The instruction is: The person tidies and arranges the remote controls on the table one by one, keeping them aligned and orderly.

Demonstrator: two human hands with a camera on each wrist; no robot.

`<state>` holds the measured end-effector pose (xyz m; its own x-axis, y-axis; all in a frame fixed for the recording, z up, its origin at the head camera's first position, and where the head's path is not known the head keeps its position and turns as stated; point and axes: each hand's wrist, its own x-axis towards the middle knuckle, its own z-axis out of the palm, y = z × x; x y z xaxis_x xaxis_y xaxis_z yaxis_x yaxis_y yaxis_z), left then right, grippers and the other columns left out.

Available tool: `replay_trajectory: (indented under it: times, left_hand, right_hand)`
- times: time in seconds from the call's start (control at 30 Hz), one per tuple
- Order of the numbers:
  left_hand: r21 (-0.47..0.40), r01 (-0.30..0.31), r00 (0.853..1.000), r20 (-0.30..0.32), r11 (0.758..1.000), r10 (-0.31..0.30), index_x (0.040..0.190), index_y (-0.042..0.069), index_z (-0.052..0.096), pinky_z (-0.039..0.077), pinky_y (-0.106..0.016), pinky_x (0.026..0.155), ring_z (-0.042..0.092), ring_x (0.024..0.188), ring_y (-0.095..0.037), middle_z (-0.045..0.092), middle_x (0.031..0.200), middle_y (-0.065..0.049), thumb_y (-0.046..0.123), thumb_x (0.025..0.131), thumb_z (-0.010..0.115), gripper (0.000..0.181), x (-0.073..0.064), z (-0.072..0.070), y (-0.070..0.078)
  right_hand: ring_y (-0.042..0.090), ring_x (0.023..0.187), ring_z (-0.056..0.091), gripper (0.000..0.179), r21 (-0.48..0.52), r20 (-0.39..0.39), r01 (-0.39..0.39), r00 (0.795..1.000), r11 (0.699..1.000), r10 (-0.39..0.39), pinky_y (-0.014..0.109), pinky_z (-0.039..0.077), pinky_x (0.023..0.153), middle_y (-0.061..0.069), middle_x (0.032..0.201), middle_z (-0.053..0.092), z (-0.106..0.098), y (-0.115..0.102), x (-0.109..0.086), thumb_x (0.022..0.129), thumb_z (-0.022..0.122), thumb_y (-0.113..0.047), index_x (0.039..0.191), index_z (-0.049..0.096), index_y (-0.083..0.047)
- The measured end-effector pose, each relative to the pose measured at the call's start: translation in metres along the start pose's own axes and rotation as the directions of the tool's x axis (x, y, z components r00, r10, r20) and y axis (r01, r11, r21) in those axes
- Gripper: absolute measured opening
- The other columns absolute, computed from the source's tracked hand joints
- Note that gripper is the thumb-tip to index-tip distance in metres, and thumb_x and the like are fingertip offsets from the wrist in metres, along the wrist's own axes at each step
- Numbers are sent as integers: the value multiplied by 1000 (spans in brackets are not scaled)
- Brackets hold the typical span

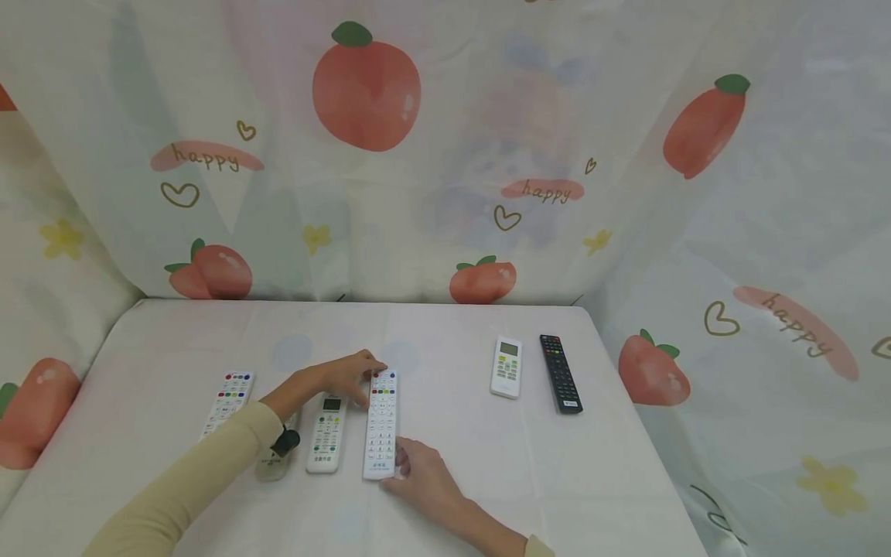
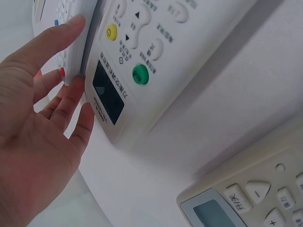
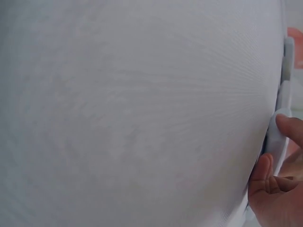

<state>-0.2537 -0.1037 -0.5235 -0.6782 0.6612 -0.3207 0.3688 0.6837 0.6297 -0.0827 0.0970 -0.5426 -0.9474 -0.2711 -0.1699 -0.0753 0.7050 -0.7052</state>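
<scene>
White remote [image 1: 380, 425], held at both ends: left grip [image 1: 348, 377], loosely parted, up top; right grip [image 1: 426, 476] pinching the bottom.

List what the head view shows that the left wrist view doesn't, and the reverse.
Only the head view: the right hand at the near end of the held remote, the black remote off to the right, and the leftmost remote, partly covered by the left sleeve.

Only the left wrist view: the screen of the grey remote, hidden in the head view, and the palm side of the left hand.

Both: the left hand on the held remote, the dark-screened white remote beside it, and part of the grey remote.
</scene>
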Motion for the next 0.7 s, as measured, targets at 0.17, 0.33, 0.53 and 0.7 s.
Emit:
replay_trajectory:
  times: [0.17,0.33,0.53,0.7]
  left_hand:
    - [-8,13,1000,4,1000,-13,146,4,48,47,-34,85,49,105,-20,48,125,-5,17,77,87,81,-1,0,2]
    - [4,20,1000,4,1000,-20,147,5,48,48,-33,85,49,105,-19,48,125,-4,19,77,88,82,-1,1,1]
    - [-3,8,1000,0,1000,-8,147,5,48,47,-37,89,49,107,-20,48,127,-5,19,76,88,82,-2,1,2]
    - [-4,11,1000,2,1000,-11,148,5,47,47,-40,94,50,111,-22,48,131,-8,19,77,88,83,-4,0,3]
  right_hand:
    - [2,73,51,68,-26,-3,9,1000,1000,-9,19,47,64,-10,85,56,0,-1,-1,76,88,-21,129,58,8]
    - [1,71,49,69,-45,-10,14,1000,999,-14,19,45,62,-11,83,54,0,-1,-2,76,88,-23,130,58,9]
    - [2,69,47,68,-51,-10,-4,1000,999,3,20,43,60,-12,82,53,-1,-2,-2,76,88,-24,129,59,7]
    - [3,68,46,67,-49,2,-9,1000,999,9,20,42,59,-11,81,52,-1,-1,-3,77,87,-25,128,60,7]
